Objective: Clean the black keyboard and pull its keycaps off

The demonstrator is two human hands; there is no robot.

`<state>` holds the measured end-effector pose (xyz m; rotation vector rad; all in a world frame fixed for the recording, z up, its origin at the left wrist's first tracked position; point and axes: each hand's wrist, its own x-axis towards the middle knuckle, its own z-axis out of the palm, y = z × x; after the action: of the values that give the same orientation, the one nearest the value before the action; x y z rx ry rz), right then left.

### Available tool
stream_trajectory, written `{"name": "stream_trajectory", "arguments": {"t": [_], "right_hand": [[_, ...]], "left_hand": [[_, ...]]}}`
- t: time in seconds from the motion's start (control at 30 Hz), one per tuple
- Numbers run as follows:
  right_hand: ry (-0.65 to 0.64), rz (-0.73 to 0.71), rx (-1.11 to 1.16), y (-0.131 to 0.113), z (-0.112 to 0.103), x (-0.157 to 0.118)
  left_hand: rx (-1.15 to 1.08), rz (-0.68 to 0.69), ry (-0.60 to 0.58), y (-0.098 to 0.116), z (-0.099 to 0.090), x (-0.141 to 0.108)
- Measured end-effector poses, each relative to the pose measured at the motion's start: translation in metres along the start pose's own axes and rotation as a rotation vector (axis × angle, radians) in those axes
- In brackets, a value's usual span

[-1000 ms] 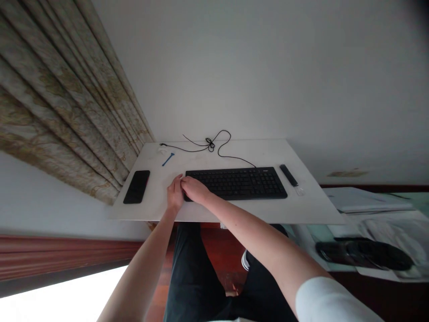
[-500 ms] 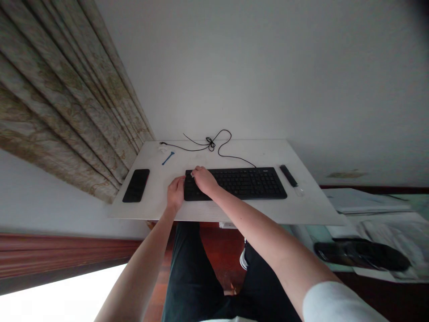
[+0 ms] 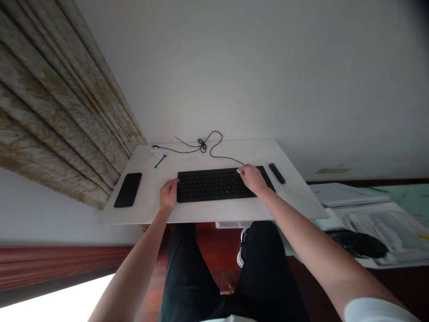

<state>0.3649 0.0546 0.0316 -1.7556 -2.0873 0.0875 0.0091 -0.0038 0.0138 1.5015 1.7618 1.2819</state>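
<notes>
No text seems legible in this dim view.

1. Between the hands, a strip of table (image 3: 209,212) is left open before the keyboard (image 3: 208,184).
2. The keyboard's ends are blocked by the left hand (image 3: 168,195) and right hand (image 3: 252,177).
3. Passage behind is crossed by the looped cable (image 3: 202,145).
4. The left side is obstructed by the phone (image 3: 128,190).

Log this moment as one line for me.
left hand: at left end of keyboard; right hand: at keyboard's upper right, apparently pinching white scrap; phone: left of keyboard; cable: behind keyboard
</notes>
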Motion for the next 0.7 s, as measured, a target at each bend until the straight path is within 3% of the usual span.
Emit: {"name": "stream_trajectory", "arguments": {"t": [0.17, 0.3, 0.5, 0.7], "right_hand": [[0.07, 0.141, -0.062, 0.051, -0.015, -0.007], [0.089, 0.134, -0.035, 0.061, -0.016, -0.016], [0.156, 0.103, 0.118, 0.038, -0.007, -0.026], [0.088, -0.005, 0.292, -0.022, 0.016, -0.02]], "left_hand": [[0.015, 0.011, 0.003, 0.0, 0.0, 0.0], [0.027, 0.027, 0.0, 0.0, 0.0, 0.001], [0.032, 0.023, -0.003, 0.002, 0.001, 0.0], [0.024, 0.013, -0.001, 0.002, 0.001, 0.0]]}}
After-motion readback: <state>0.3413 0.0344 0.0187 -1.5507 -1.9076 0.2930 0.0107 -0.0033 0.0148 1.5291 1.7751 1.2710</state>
